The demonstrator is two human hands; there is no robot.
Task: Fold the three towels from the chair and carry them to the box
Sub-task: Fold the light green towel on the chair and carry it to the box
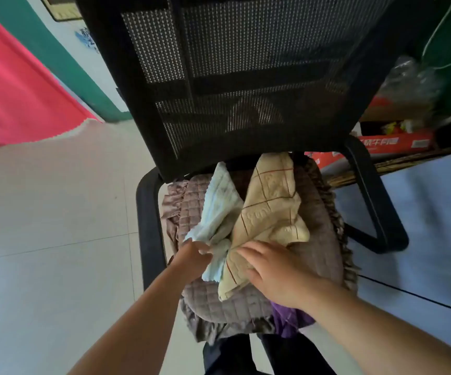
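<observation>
Towels lie in a heap on the cushion (319,228) of the chair (246,77): a pale blue towel (219,209) beside a cream checked towel (270,209), touching where they bunch together. The left hand (191,257) pinches the blue towel's lower edge, fingers curled. The right hand (275,272) rests on the cream towel, fingers spread and fairly straight. A red carton (397,143) sits behind the chair.

both bare forearms reach forward and inward from the bottom of the view. the left hand (193,257) is curled, its fingertips pinching at the front. the right hand (275,274) lies palm down, fingers (248,251) spread and lightly bent, pointing to the left toward the other hand, close beside it.
</observation>
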